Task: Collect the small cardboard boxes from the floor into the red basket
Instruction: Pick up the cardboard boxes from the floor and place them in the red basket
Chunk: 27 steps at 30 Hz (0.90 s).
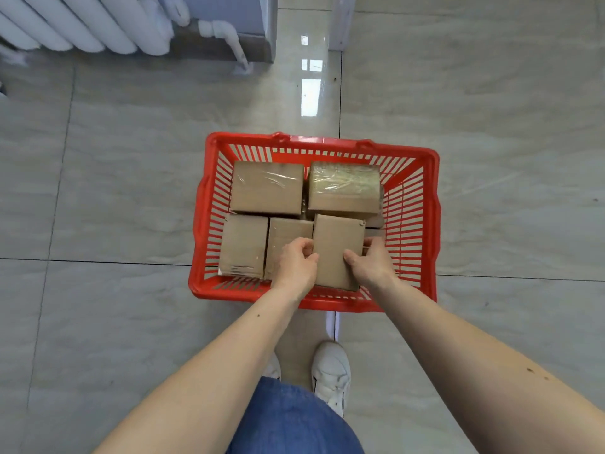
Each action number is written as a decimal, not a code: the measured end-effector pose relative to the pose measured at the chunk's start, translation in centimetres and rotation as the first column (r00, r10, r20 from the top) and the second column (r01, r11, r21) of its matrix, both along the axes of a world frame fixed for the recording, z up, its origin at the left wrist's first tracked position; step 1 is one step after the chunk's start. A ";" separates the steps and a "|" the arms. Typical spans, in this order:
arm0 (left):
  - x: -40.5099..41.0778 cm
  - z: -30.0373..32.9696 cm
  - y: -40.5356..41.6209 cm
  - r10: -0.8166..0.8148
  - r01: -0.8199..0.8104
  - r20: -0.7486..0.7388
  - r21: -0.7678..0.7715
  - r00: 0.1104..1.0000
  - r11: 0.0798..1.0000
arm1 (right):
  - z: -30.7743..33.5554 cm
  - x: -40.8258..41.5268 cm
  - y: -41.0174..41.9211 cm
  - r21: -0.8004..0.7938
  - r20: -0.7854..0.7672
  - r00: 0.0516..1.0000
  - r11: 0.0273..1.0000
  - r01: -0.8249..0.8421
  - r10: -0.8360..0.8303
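radiator (82,27) cut off at top-left edge, lower boxes (375,221) mostly hidden under upper ones

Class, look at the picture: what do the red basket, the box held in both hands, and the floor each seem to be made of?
Red basket: probably moulded plastic, glossy, with slotted walls.
Held box, gripped by left hand and right hand: brown cardboard, matte, folded edges.
Floor: likely polished ceramic or stone tile; grout lines and window reflections show.

Five cardboard boxes (266,188), one red basket (422,178).
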<state>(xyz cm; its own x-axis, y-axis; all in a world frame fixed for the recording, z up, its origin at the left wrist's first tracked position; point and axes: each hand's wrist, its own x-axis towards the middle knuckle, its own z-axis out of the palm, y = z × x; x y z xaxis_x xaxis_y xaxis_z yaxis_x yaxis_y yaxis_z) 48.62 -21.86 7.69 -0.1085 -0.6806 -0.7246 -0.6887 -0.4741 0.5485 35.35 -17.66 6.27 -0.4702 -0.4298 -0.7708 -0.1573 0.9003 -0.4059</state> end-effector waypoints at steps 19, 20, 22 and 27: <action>0.3 -5.1 0.5 -0.207 0.209 0.126 0.002 0.970 0.978 | -4.6 0.8 -0.1 -0.001 -0.093 0.995 1.000 -0.026 0.025; 0.4 -5.0 0.5 -0.197 0.198 0.123 0.006 0.973 0.980 | -4.4 0.7 0.0 0.003 -0.096 0.995 0.999 -0.034 0.034; 0.4 -4.1 0.4 -0.177 0.176 0.115 0.020 0.977 0.984 | -3.3 0.4 0.2 0.016 -0.108 0.994 0.999 -0.032 0.034; 0.3 2.5 0.8 -0.137 0.133 0.102 0.050 0.985 0.990 | 2.8 0.3 1.2 0.016 -0.094 0.995 1.000 0.024 -0.022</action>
<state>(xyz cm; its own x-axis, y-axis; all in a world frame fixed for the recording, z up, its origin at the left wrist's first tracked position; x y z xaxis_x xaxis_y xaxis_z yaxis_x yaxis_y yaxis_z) 48.90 -21.04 10.16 -0.1190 -0.6331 -0.7649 -0.8008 -0.3942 0.4509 35.68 -16.42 9.09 -0.5502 -0.4052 -0.7301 -0.1730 0.9107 -0.3751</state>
